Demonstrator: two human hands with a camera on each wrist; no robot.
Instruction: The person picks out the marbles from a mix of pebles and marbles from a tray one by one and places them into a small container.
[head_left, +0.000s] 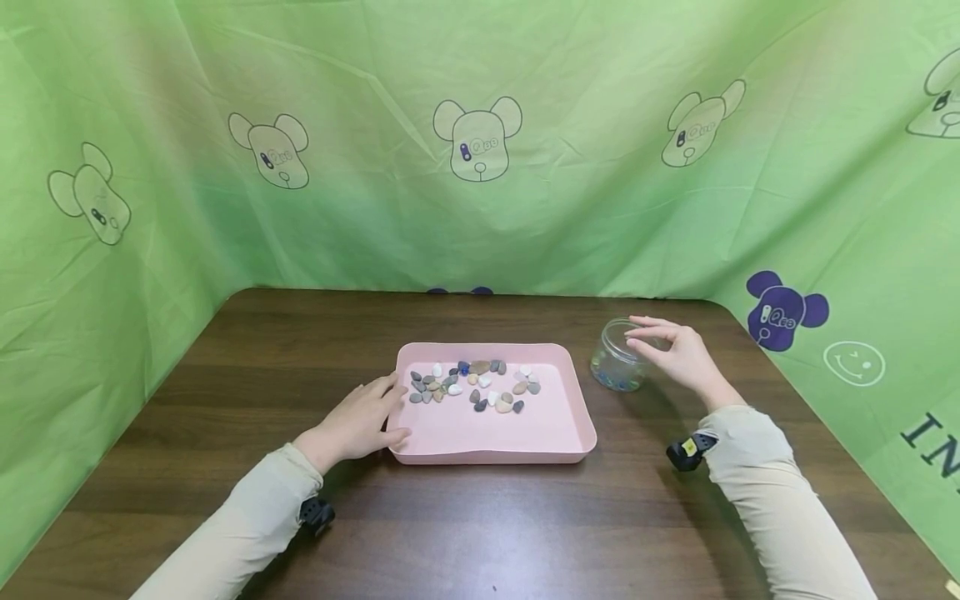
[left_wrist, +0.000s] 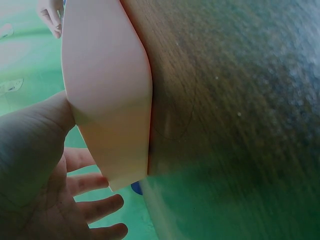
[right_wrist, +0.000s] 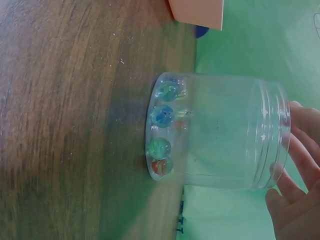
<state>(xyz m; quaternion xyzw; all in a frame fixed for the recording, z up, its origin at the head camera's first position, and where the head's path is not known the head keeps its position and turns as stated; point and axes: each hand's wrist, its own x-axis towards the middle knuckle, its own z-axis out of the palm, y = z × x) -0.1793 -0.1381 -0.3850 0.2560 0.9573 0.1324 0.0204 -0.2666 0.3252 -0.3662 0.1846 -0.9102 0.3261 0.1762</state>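
A pink tray (head_left: 480,435) holds several small pebbles (head_left: 504,406) in white, grey and tan, with a dark blue piece (head_left: 464,367) among them. My left hand (head_left: 360,422) rests at the tray's left rim, its fingers spread and mostly straight, as the left wrist view shows. Right of the tray stands a clear lidless jar (right_wrist: 225,135), upright on the table. Several glass marbles (right_wrist: 162,116) in blue, green and red lie on its bottom. My right hand (head_left: 684,357) reaches over the jar's mouth, fingertips right at the rim, fingers extended with nothing visible between them.
A dark wooden table (head_left: 480,525) carries everything. Green cloth (head_left: 360,225) printed with bear heads hangs behind it and along both sides. On each sleeve cuff sits a small black camera, such as the right one (head_left: 686,452).
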